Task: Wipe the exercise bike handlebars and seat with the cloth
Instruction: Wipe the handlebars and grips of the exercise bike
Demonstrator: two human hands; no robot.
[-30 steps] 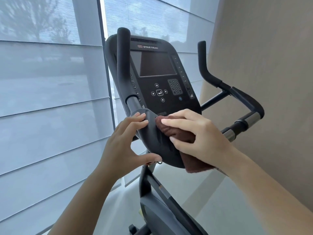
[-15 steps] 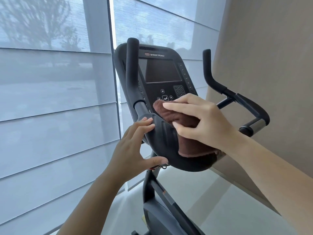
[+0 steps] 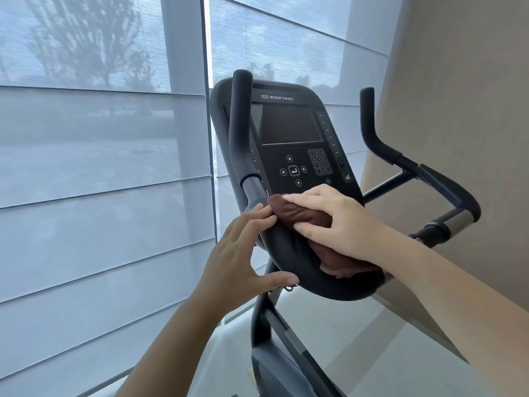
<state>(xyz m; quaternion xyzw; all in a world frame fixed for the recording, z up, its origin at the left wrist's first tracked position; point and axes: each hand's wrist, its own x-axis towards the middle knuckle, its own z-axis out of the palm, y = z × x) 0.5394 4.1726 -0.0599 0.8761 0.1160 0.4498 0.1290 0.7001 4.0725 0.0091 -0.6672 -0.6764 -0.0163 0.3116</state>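
Observation:
A black exercise bike's handlebar (image 3: 289, 256) curves in front of me, its left upright grip (image 3: 240, 133) rising beside the console (image 3: 289, 138). A brown cloth (image 3: 303, 216) lies over the near curved pad of the bar. My right hand (image 3: 340, 222) presses flat on the cloth, fingers spread over it. My left hand (image 3: 237, 259) steadies the same pad from the left, fingertips on top and thumb under its edge. The right handlebar (image 3: 446, 184) with a silver sensor section sits beyond. The seat is out of view.
Large windows with translucent blinds (image 3: 100, 167) fill the left. A beige wall (image 3: 458, 110) stands close on the right. The bike's frame post (image 3: 269, 319) runs down to a pale floor (image 3: 343, 325).
My right hand slid the cloth up along the pad toward the console half a second ago, then back down slightly. My left hand stayed on the pad. The view shifted.

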